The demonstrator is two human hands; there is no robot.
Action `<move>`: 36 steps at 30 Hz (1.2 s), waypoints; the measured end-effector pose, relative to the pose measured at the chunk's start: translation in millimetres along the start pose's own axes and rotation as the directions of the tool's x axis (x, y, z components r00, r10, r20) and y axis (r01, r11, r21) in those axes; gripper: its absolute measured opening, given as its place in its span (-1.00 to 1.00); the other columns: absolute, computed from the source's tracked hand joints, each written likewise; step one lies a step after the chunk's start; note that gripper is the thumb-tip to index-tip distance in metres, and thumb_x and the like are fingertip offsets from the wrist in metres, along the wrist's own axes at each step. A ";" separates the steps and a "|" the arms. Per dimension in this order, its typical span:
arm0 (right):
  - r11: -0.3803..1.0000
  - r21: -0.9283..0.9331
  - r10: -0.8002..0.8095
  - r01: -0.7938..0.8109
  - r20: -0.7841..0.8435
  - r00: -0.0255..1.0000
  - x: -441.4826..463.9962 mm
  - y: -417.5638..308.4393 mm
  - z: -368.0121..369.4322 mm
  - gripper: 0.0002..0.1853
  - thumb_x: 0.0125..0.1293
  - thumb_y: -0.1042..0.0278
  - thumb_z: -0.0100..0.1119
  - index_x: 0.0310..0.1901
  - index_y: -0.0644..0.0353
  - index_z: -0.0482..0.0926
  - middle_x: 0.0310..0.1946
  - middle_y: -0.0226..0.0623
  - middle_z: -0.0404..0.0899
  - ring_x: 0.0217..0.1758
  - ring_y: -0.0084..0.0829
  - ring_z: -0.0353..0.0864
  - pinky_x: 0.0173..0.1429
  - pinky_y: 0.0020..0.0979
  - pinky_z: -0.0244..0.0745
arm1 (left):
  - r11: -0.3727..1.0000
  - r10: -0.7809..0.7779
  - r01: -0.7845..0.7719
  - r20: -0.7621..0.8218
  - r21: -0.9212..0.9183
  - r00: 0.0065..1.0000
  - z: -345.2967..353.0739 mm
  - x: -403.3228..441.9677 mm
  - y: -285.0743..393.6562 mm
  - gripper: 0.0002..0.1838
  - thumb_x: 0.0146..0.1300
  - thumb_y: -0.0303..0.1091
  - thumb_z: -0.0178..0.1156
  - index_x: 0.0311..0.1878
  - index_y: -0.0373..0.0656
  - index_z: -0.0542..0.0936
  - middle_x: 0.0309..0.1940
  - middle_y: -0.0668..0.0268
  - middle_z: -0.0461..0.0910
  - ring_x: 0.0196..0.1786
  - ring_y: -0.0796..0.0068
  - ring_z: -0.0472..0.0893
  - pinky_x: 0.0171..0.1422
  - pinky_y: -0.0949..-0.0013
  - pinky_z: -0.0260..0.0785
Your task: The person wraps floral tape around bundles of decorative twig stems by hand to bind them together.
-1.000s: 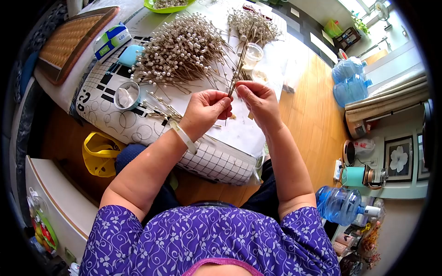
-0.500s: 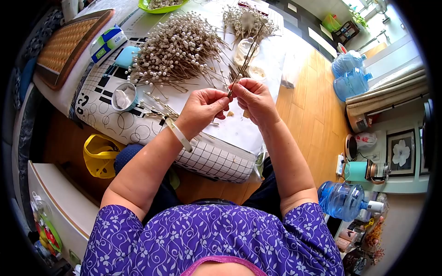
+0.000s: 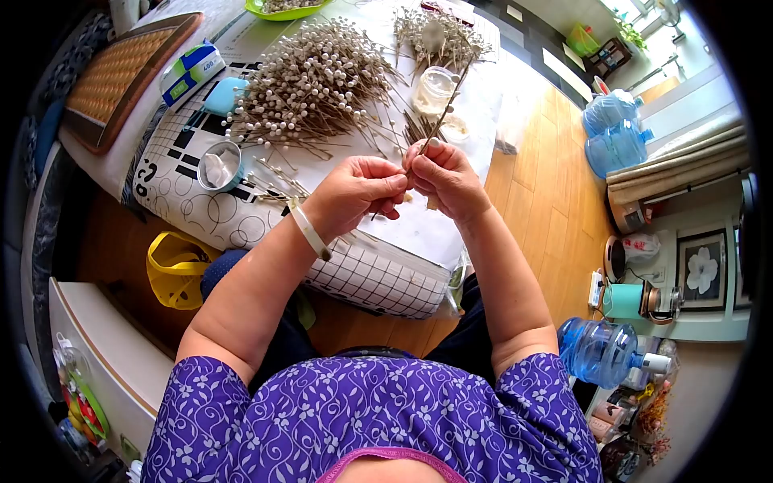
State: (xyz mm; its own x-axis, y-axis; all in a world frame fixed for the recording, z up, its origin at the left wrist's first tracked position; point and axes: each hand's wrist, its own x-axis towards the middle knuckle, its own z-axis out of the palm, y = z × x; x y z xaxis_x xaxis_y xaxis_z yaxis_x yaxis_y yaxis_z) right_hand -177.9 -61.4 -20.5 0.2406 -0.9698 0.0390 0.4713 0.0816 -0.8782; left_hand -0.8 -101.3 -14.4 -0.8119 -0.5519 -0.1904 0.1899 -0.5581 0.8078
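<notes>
My right hand [image 3: 448,181] is closed in a pinch around a thin brown stem [image 3: 454,98], which slants up and away to the right. A small pale bud shows at its fingertips. Close beside it, my left hand [image 3: 360,193] has thumb and forefinger pressed together; what they grip, if anything, is too small to make out. Beyond the hands lies a large heap of stems with round whitish buds [image 3: 310,88]. Short brown sticks [image 3: 416,129] lie just behind my right fingers, near an open jar of pale contents [image 3: 435,87] and a shallow pale dish [image 3: 454,129].
Left of my hands stand a small tub with white material [image 3: 219,167] and loose budded stems [image 3: 275,183]. A blue box [image 3: 224,97], a tissue pack [image 3: 192,74] and a green tray [image 3: 282,11] sit farther back. A yellow basket [image 3: 173,278] is below the table edge.
My left fingertips have shifted slightly down from my right fingertips, where they met before. The stem in my right hand leans a little farther to the right.
</notes>
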 end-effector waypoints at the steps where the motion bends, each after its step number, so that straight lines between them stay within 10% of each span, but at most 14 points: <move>1: 1.000 -0.020 -0.013 0.012 -0.031 0.999 -0.6 1.0 3.3 -0.90 0.21 0.40 0.09 -0.36 0.24 0.47 -0.60 -0.55 0.36 -0.63 -0.80 0.15 -0.57 -0.72 0.03 | 1.000 0.009 -0.009 0.007 0.003 1.000 -0.3 0.2 -0.3 -0.86 0.16 -0.39 0.13 -0.30 -0.27 0.54 -0.55 0.37 0.47 -0.54 0.63 0.42 -0.37 0.50 0.40; 6: 0.993 -0.106 -0.055 0.044 -0.110 0.992 -1.7 3.4 9.2 -0.88 0.24 0.39 0.05 -0.38 0.24 0.45 -0.59 -0.53 0.38 -0.60 -0.79 0.20 -0.54 -0.70 0.10 | 0.998 0.056 -0.058 0.046 0.033 0.997 -1.2 2.9 -2.9 -0.86 0.18 -0.40 0.12 -0.28 -0.28 0.54 -0.51 0.35 0.50 -0.51 0.64 0.45 -0.35 0.52 0.41; 11: 0.954 -0.259 -0.206 0.150 -0.206 0.957 -2.5 14.4 9.4 -0.88 0.23 0.37 0.06 -0.41 0.20 0.44 -0.61 -0.57 0.35 -0.60 -0.78 0.17 -0.54 -0.71 0.07 | 0.827 0.309 -0.256 -0.024 0.501 0.951 -1.3 5.6 -13.7 -0.84 0.16 -0.46 0.14 -0.22 -0.33 0.54 -0.44 0.33 0.56 -0.40 0.65 0.52 -0.31 0.57 0.44; 20: 0.944 -0.304 -0.205 0.128 -0.237 0.950 -9.7 19.2 5.8 -0.85 0.24 0.32 0.07 -0.37 0.22 0.46 -0.57 -0.54 0.39 -0.58 -0.76 0.21 -0.53 -0.70 0.11 | 0.859 0.278 -0.181 -0.140 0.479 0.950 2.8 6.1 -16.6 -0.89 0.14 -0.49 0.14 -0.32 -0.35 0.56 -0.55 0.32 0.55 -0.53 0.69 0.49 -0.43 0.62 0.39; 26: 0.993 0.099 -0.045 0.060 -0.151 0.988 -22.3 3.4 -13.0 -0.10 0.06 -0.52 -0.41 0.01 0.28 0.36 -0.40 -0.33 0.47 -0.46 -0.58 0.41 -0.34 -0.56 0.35 | 0.900 0.264 -0.191 -0.142 0.391 0.954 -1.9 4.8 -8.0 -0.86 0.18 -0.42 0.12 -0.33 -0.31 0.55 -0.56 0.34 0.53 -0.54 0.67 0.49 -0.44 0.61 0.40; 36: 0.991 -0.029 -0.136 0.133 -0.253 0.958 -58.2 -23.7 -46.1 -0.06 0.07 -0.52 -0.45 0.07 0.33 0.29 -0.22 -0.16 0.51 -0.18 -0.38 0.54 0.01 -0.35 0.41 | 0.912 0.241 -0.182 -0.121 0.368 0.963 0.3 5.2 -11.2 -0.87 0.17 -0.42 0.13 -0.34 -0.30 0.55 -0.56 0.34 0.54 -0.53 0.66 0.49 -0.42 0.60 0.40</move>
State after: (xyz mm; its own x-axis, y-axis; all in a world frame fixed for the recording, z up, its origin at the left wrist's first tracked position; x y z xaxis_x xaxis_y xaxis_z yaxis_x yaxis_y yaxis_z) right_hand -242.1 -17.5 -24.0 -0.0485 -0.9982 0.0363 0.4745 -0.0550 -0.8785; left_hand -7.3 -97.7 -24.2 -0.6689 -0.7413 -0.0563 0.1180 -0.1807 0.9764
